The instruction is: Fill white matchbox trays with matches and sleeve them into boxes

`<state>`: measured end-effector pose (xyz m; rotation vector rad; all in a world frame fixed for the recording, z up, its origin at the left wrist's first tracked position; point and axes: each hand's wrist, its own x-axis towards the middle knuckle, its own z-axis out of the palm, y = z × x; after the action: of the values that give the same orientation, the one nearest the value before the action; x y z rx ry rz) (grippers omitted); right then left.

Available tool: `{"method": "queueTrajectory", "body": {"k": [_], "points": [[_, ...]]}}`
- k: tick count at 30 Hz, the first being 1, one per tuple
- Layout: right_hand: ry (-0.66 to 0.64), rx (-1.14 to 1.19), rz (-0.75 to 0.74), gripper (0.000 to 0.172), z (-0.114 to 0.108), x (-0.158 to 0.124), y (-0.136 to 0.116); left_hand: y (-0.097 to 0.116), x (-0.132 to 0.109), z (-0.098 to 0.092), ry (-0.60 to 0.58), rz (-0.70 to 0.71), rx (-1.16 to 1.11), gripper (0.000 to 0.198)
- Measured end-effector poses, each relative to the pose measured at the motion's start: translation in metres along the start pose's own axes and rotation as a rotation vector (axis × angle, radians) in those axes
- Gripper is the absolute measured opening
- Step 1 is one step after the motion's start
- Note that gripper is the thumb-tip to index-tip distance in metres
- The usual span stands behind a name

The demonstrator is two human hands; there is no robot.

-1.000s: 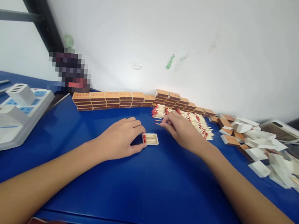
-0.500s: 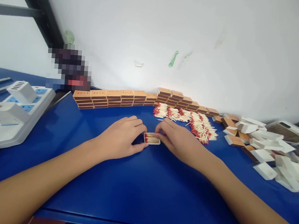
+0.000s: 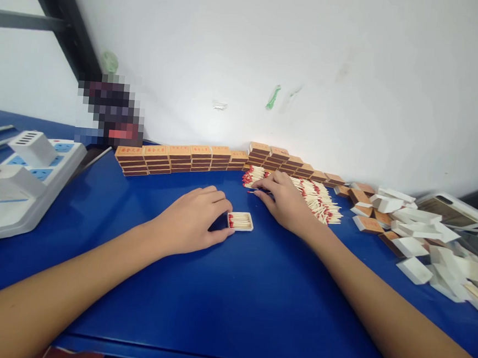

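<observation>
A small white matchbox tray point(image 3: 240, 221) holding red-tipped matches lies on the blue table point(image 3: 229, 299). My left hand point(image 3: 196, 220) rests curled against the tray's left side, thumb and fingers touching it. My right hand point(image 3: 285, 200) reaches to the loose pile of red-tipped matches point(image 3: 320, 199) by the wall, its fingertips pinched together on matches at the pile's left end.
Stacks of brown matchboxes point(image 3: 174, 159) line the wall. White empty trays and brown sleeves point(image 3: 420, 237) lie scattered at the right. A white power strip point(image 3: 15, 178) sits at the left, and a phone case point(image 3: 454, 210) at far right.
My right hand went from the pile to the tray, then moved back up to the pile of matches. The left hand stayed on the tray.
</observation>
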<state>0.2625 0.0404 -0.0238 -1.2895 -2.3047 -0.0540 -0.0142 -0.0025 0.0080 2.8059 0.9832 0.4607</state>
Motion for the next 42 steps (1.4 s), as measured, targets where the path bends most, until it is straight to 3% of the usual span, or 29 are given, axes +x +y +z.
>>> {"method": "queueTrajectory", "body": {"k": [11,23,34,42], "points": [[0.007,0.043,-0.018,0.018,-0.001,0.0,-0.002,0.0,0.0,0.0,0.006,0.002,-0.003,0.025],[-0.077,0.019,-0.008,0.012,-0.004,0.001,0.001,0.0,-0.001,-0.001,0.0,0.0,-0.001,0.026],[-0.178,-0.053,0.013,0.014,-0.022,-0.012,-0.014,-0.002,-0.001,0.0,0.019,0.015,-0.005,0.026],[-0.208,0.09,0.039,0.011,-0.032,-0.018,-0.016,-0.001,-0.001,-0.002,0.015,0.009,-0.025,0.027]]}}
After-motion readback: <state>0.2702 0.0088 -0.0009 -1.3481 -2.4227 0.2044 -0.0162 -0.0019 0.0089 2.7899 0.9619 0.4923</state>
